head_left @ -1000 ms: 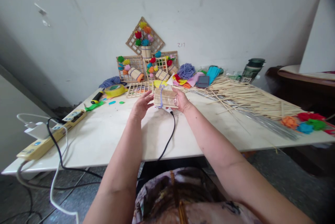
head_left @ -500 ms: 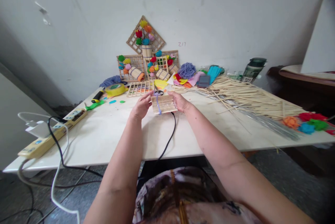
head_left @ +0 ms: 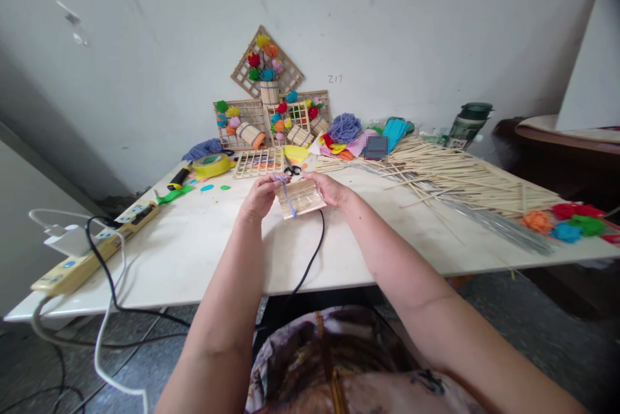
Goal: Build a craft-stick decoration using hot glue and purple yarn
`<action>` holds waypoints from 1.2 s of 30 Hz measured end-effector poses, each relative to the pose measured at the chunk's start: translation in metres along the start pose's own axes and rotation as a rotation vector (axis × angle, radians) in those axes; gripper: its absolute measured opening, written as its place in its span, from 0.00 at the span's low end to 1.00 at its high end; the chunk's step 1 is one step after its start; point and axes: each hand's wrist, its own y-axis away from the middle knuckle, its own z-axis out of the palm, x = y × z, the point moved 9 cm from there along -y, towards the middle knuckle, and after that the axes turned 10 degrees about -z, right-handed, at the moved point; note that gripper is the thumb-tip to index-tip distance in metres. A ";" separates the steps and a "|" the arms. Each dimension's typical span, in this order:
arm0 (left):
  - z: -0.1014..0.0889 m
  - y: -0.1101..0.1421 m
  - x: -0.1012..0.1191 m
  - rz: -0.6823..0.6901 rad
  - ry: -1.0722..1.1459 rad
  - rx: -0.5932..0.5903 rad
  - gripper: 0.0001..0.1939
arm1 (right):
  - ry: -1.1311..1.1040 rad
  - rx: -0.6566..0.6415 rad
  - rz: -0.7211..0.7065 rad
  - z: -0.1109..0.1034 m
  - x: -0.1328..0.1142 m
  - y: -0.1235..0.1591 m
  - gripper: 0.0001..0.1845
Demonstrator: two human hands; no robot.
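Between my hands, above the table, is a small panel of thin wooden sticks (head_left: 306, 197) laid side by side. A strand of purple yarn (head_left: 289, 198) runs across it near its left end, with a knot or loose bunch at the lower edge. My left hand (head_left: 263, 196) is closed at the panel's upper left corner, its fingertips pinching the yarn's upper end. At the other end, my right hand (head_left: 331, 190) grips the panel's right edge, with the fingers partly hidden behind it. Black-handled scissors (head_left: 292, 170) lie just beyond the panel.
Stick lattices with felt flowers (head_left: 267, 65) lean against the wall. Loose sticks (head_left: 465, 175) and wires (head_left: 494, 223) spread on the right. Yellow tape (head_left: 212, 165), a utility knife (head_left: 179, 177) and a power strip (head_left: 97, 247) lie left. A black cable (head_left: 317, 249) crosses the table's front edge.
The stick panel has tilted, showing more of its upper face, and shifted slightly left and nearer me. My left fingers now sit over the yarn's upper end. The scissors show more.
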 end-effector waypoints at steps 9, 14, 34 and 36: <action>-0.045 -0.008 -0.022 -0.108 0.212 0.324 0.02 | -0.060 0.091 -0.198 -0.004 -0.021 0.004 0.13; -0.055 -0.005 -0.032 -0.217 0.247 0.441 0.04 | -0.122 0.138 -0.327 -0.011 -0.034 0.003 0.15; -0.065 -0.004 -0.014 -0.062 0.140 0.559 0.08 | -0.114 0.287 -0.600 -0.030 -0.057 0.008 0.21; -0.041 -0.009 -0.019 -0.122 0.147 0.370 0.12 | -0.094 0.295 -0.584 -0.032 -0.055 0.006 0.22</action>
